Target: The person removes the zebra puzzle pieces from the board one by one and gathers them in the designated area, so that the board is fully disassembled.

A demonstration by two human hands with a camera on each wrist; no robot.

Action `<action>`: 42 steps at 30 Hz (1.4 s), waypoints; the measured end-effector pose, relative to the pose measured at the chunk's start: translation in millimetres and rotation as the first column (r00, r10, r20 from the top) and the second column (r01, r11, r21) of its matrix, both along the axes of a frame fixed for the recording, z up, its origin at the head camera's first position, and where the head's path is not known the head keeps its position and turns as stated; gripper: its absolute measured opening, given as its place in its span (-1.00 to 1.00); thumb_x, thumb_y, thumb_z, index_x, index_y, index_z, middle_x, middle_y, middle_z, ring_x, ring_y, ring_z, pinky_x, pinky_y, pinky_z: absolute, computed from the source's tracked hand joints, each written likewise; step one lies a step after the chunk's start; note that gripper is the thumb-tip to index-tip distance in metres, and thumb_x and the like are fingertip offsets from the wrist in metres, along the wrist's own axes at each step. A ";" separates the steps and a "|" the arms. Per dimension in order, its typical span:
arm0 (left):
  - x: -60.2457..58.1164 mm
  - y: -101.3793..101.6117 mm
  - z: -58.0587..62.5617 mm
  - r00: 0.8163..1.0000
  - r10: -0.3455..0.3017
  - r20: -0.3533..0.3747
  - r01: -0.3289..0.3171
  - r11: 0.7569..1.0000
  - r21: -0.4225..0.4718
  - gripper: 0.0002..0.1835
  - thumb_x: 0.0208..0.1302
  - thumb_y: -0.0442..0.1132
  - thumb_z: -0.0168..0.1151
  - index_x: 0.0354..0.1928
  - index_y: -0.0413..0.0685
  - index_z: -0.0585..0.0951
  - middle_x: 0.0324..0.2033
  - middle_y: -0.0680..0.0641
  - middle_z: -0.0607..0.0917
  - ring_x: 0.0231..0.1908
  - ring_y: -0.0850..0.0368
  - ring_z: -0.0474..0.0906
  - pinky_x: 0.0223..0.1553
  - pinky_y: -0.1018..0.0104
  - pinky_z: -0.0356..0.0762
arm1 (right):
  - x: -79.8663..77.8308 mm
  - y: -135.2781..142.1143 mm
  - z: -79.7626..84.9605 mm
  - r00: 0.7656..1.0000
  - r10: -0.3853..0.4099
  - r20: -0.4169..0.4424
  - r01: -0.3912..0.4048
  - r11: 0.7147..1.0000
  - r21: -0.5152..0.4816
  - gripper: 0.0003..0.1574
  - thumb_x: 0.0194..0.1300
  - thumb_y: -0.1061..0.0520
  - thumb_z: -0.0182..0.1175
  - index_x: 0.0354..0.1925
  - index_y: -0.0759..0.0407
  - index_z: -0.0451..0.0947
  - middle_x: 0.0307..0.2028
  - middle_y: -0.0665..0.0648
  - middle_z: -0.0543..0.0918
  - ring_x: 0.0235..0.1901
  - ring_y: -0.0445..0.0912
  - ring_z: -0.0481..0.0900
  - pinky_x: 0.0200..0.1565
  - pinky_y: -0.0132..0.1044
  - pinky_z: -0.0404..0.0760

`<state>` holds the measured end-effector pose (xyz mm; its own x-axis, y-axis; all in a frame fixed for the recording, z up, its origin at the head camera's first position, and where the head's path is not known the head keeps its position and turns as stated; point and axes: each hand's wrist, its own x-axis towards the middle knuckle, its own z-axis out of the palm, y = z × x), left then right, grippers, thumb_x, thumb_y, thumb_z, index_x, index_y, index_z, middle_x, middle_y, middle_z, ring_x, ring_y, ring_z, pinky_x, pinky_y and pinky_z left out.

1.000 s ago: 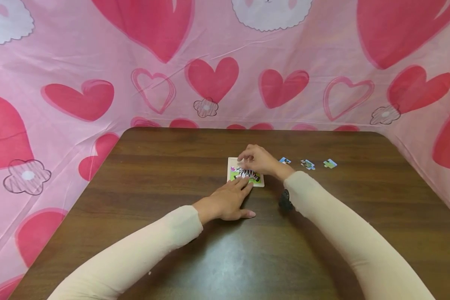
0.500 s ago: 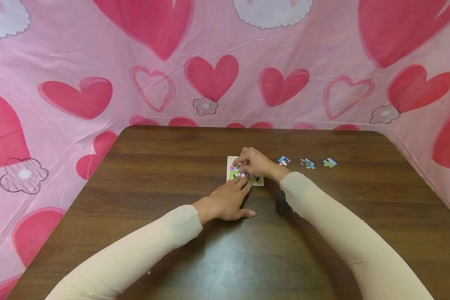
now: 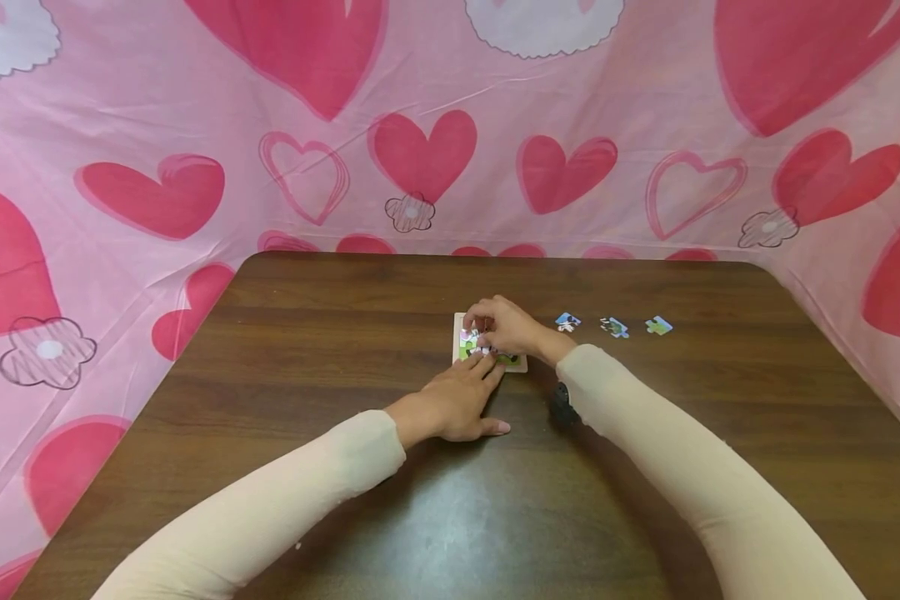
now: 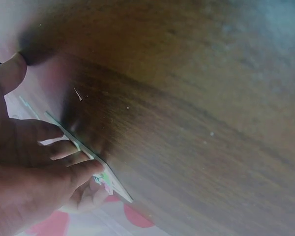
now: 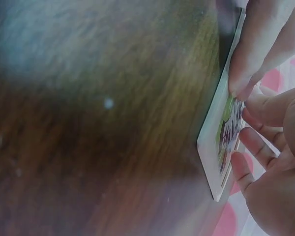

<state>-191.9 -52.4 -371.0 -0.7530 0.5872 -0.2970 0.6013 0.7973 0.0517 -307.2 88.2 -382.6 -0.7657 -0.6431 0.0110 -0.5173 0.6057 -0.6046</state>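
A small jigsaw puzzle in a pale frame (image 3: 458, 321) lies flat on the brown table, with part of a zebra picture showing. My left hand (image 3: 457, 404) rests its straight fingers on the puzzle's near edge, its thumb spread out to the right on the table. Over the puzzle's upper part, my right hand (image 3: 506, 325) has its thumb and curled fingers about a puzzle piece (image 3: 468, 338) at the left side; the hand covers much of the picture. In the right wrist view the frame (image 5: 211, 152) shows edge-on under my fingertips (image 5: 242, 169).
To the right of the puzzle, three loose puzzle pieces lie in a row: one blue and white (image 3: 567, 322), one darker (image 3: 614, 327), one green and blue (image 3: 658, 325). A pink heart-patterned cloth (image 3: 495, 183) hangs behind the table (image 3: 345, 333).
My right hand has shifted slightly left and toward me over the puzzle, uncovering the nearest loose piece on the right. The left hand has stayed in place.
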 end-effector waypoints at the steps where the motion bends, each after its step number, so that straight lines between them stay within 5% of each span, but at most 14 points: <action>1: 0.0 0.1 0.0 1.000 0.000 -0.001 0.000 1.000 -0.002 -0.04 0.31 0.38 -0.09 0.51 -0.11 -0.04 0.50 -0.14 -0.08 0.49 -0.04 -0.24 0.43 0.15 -0.16 | 0.3 -0.3 0.2 1.000 0.000 -0.006 0.000 1.000 -0.001 -0.74 0.18 0.35 0.30 -0.18 0.09 0.60 -0.31 0.10 0.51 -0.21 -0.01 0.34 -0.14 -0.16 0.42; 31: -0.3 0.2 1.1 1.000 0.009 0.015 -0.009 1.000 0.016 -0.03 0.30 0.37 -0.07 0.51 -0.13 -0.05 0.51 -0.15 -0.10 0.48 -0.06 -0.25 0.42 0.08 -0.10 | 2.2 -2.2 3.8 0.999 -0.025 -0.025 0.026 0.999 0.033 -0.73 0.11 0.25 0.40 -0.16 0.11 0.72 -0.38 0.06 0.53 -0.28 -0.03 0.35 -0.17 -0.19 0.37; 42: -0.9 1.3 1.0 1.000 0.001 -0.002 -0.001 1.000 0.027 -0.03 0.29 0.36 -0.04 0.50 -0.14 0.01 0.49 -0.14 -0.01 0.48 -0.05 -0.20 0.42 0.08 -0.07 | 2.3 -0.6 3.8 0.997 0.034 -0.070 -0.032 0.999 0.031 -0.72 0.10 0.28 0.36 -0.15 0.17 0.72 -0.40 0.07 0.54 -0.29 -0.03 0.36 -0.21 -0.21 0.38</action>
